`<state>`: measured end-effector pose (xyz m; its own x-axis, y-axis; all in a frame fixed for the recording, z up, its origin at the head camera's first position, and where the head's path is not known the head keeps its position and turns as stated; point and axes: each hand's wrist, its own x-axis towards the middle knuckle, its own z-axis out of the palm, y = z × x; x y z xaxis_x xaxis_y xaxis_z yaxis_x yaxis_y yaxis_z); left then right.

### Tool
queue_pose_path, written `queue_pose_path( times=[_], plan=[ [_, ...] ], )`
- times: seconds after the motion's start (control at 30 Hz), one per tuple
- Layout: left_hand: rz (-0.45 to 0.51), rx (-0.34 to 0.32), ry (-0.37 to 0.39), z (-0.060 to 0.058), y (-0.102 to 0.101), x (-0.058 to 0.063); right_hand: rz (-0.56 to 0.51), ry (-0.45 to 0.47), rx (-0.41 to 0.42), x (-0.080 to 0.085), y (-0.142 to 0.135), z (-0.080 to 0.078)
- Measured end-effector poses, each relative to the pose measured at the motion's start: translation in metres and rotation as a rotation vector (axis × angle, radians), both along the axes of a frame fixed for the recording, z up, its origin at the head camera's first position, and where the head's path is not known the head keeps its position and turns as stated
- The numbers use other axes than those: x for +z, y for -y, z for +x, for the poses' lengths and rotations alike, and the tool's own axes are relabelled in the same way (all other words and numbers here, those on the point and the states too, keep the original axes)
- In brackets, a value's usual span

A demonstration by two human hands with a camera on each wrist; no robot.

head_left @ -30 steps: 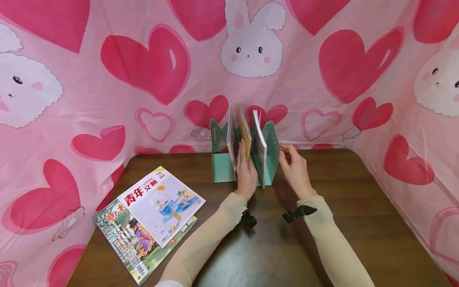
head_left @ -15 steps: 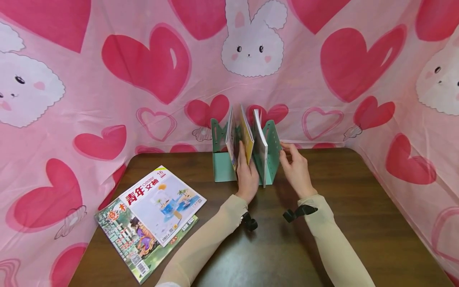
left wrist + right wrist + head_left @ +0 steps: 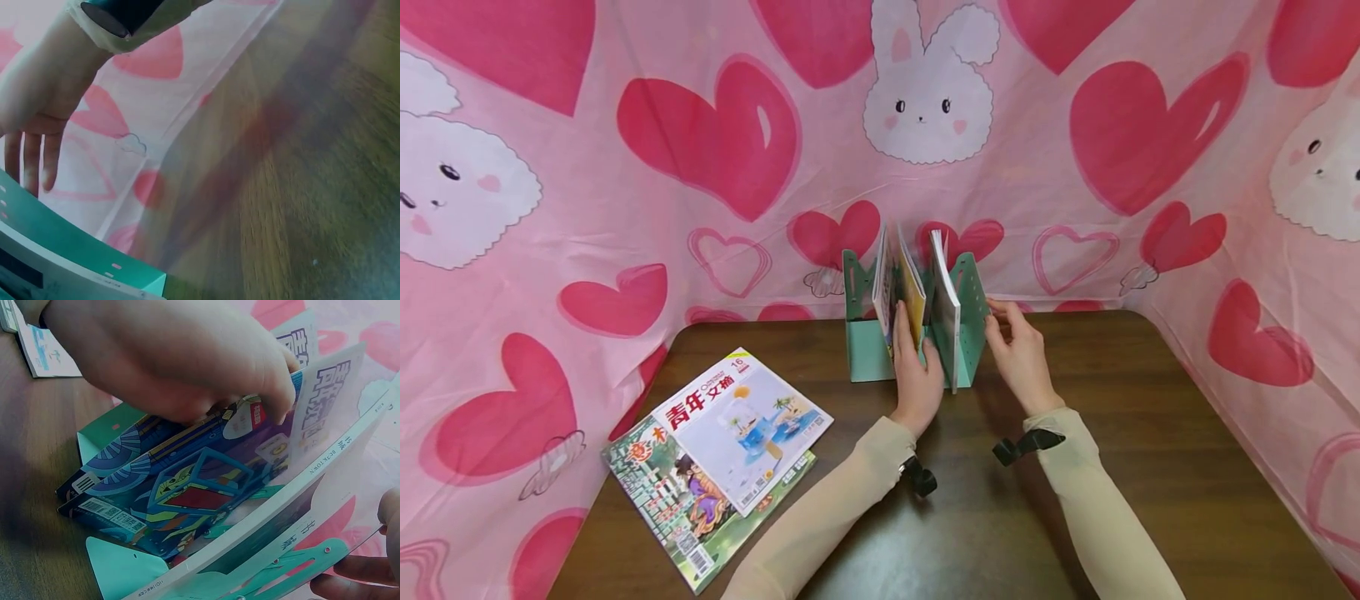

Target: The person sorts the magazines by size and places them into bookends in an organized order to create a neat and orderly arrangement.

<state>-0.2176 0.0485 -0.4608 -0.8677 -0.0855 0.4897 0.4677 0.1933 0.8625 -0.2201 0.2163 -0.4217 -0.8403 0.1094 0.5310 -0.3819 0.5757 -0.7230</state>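
Note:
A green book rack (image 3: 869, 350) stands at the back of the table with several magazines upright in it. My left hand (image 3: 917, 387) reaches in between them and grips a yellow-edged magazine (image 3: 916, 292), its thumb on the right side. From the right wrist, that magazine's cover (image 3: 200, 481) is dark blue, with the left hand (image 3: 181, 356) over its edge. A white-edged magazine (image 3: 950, 304) stands to the right, against the rack's end plate (image 3: 972, 312). My right hand (image 3: 1021, 354) holds that plate's outer edge; in the left wrist view, the right hand's fingers (image 3: 51, 162) hang beside it.
Two loose magazines lie on the left of the table, the pale-covered one (image 3: 752, 425) overlapping the green one (image 3: 700, 517). The wooden table (image 3: 1120, 467) meets a pink heart-patterned cloth (image 3: 737, 158) behind the rack.
The yellow-edged magazine and my left hand tip slightly right, then back left and a little lower. The left thumb now shows apart from the fingers. My right hand stays at the end plate.

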Motion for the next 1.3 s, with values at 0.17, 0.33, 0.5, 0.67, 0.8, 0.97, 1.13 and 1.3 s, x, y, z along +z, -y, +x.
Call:
queue_pose_path(
  times=[0.17,0.33,0.5,0.67,0.8,0.97,1.13,1.3],
  plan=[
    [-0.006,-0.004,-0.01,0.007,0.005,0.005,-0.003,0.003,0.008,0.0,0.0,0.001],
    [-0.004,-0.016,-0.024,0.018,0.011,0.009,0.0,0.012,0.009,-0.001,0.0,0.001],
    [-0.015,-0.044,-0.068,0.029,0.018,0.011,0.0,0.01,0.008,0.0,0.0,0.001],
    [-0.03,-0.066,-0.09,0.04,0.028,0.013,0.004,0.016,0.007,-0.001,0.0,0.001],
    [-0.055,-0.07,-0.129,0.044,0.037,0.013,-0.002,0.018,0.009,0.0,0.0,0.002],
    [-0.079,-0.077,-0.197,0.047,0.047,0.011,-0.001,0.026,0.008,-0.001,0.0,0.002],
    [-0.066,-0.088,-0.204,0.048,0.057,0.005,-0.004,0.024,0.011,-0.001,0.0,0.002],
    [-0.071,-0.087,-0.181,0.05,0.066,0.005,-0.005,0.017,0.011,0.0,0.0,0.002]
  ],
)
